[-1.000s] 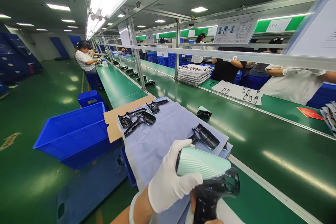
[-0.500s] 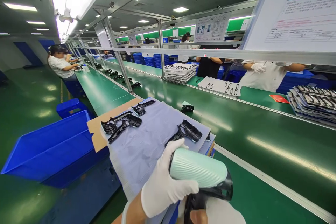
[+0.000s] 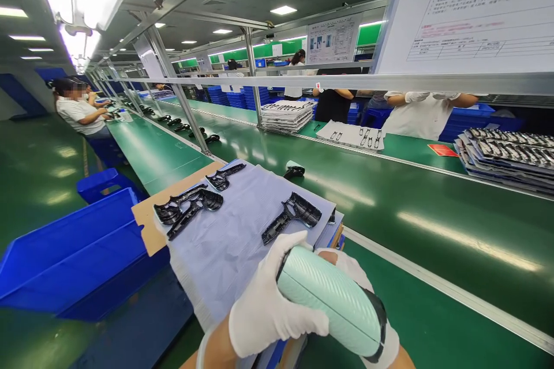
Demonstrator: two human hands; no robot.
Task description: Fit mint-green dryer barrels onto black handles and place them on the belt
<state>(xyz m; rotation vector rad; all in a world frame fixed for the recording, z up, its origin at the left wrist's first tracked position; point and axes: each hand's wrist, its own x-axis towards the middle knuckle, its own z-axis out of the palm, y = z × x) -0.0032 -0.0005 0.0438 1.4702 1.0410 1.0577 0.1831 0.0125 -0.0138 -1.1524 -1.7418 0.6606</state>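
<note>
A mint-green and black hair dryer [image 3: 331, 300], its barrel textured with fine ribs, is held in front of me at the lower right. My left hand [image 3: 270, 305], in a white glove, closes around one end of the barrel with the thumb along its near side. On the far side my right hand [image 3: 351, 270], gloved but with a bare fingertip showing, grips the dryer; the barrel covers most of that hand and the handle. Just beyond, a black half-shell [image 3: 298, 213] lies on the pale cloth-like sheet [image 3: 240, 230]. More black half-shells [image 3: 197, 204] rest at the sheet's left.
A green conveyor belt [image 3: 376, 184] runs behind the stack, carrying another dryer [image 3: 294, 170]. Blue bins [image 3: 73, 248] stand at left. A metal rail [image 3: 277, 82] crosses above. Co-workers stand across the belt and at far left; trays of parts [image 3: 506, 155] are piled at right.
The dryer has rolled in my hands, so its green seam side now faces me and the handle is hidden. My right hand has moved from below to the far side. The view has shifted slightly right.
</note>
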